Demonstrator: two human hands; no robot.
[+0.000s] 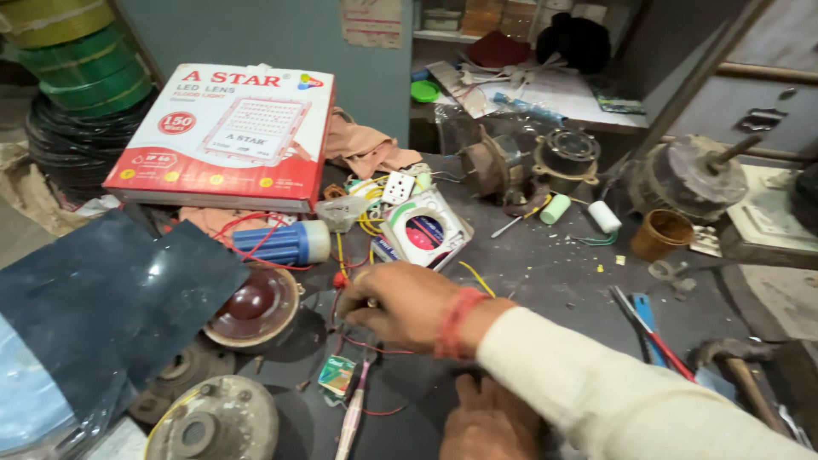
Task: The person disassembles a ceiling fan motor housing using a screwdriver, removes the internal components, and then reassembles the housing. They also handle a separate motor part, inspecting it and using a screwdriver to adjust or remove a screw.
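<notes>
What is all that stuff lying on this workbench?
Flat carton: one, red and white, back left.
Cylinder: one, blue with a white cap, in front of the carton.
Round cover: one, dark red, beside the cylinder.
Tape roll pack: one, white, bench middle.
Wire coils: several, green, yellow and black, far left.
Motor parts: several, grey and rusty, back right.
Small cup: one, brown, right.
Hammer: one, wooden handle, right edge.
Tester pen: one, pinkish, near front.
Thin wires: red and yellow, under the hands.
Right hand: reaches across, pinching the wires; red thread on the wrist.
Left hand: low front, resting on the bench.
</notes>
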